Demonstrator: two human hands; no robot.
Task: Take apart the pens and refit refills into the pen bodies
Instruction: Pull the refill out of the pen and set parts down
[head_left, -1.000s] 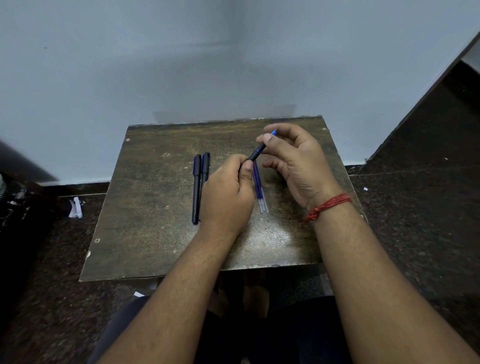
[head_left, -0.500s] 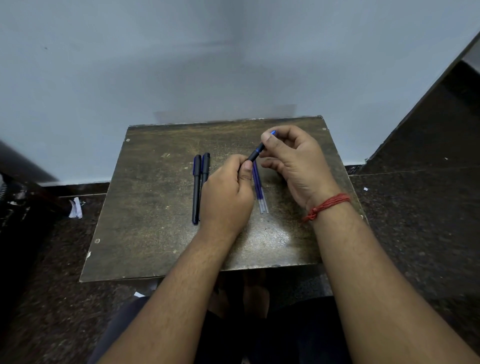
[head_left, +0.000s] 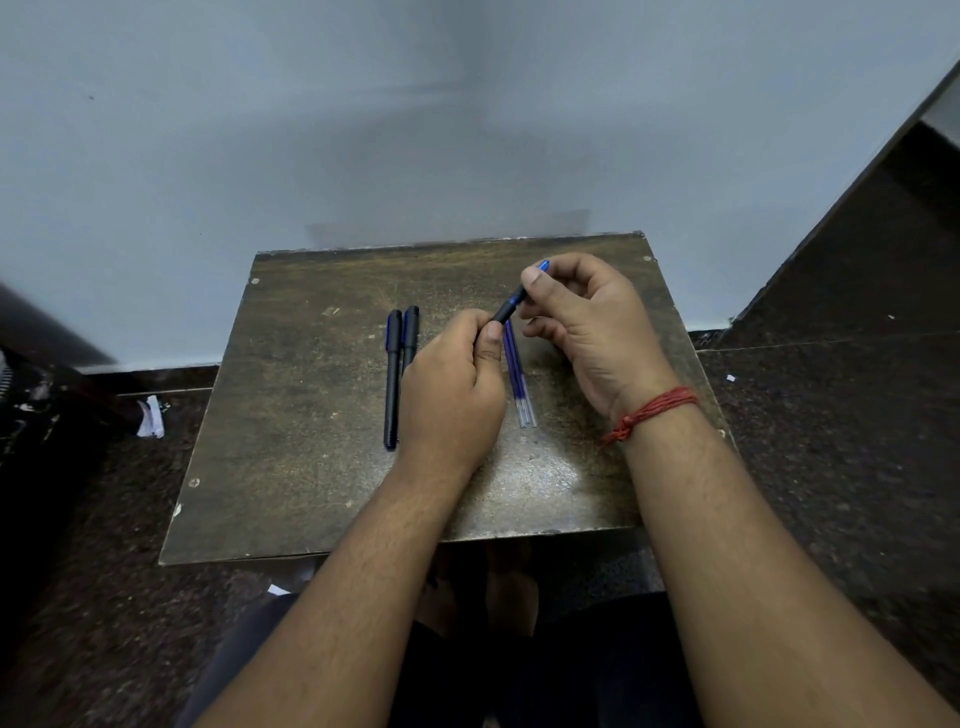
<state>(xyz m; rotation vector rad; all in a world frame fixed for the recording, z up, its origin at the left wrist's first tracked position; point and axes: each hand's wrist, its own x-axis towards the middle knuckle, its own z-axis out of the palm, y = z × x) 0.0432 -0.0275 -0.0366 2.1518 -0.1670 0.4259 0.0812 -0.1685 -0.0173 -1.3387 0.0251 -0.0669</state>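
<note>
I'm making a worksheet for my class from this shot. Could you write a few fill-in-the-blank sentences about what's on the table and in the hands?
1. Both hands hold one ____ above the table.
2. The right hand has a ____ thread around its wrist.
3. Left of the left hand, ____ black pens lie side by side.
4. The loose refills on the table are ____ in colour.

Missing words: pen; red; two; blue

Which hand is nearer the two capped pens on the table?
Left. The left hand sits right beside the capped pens; the right hand is farther off, beyond it.
</note>
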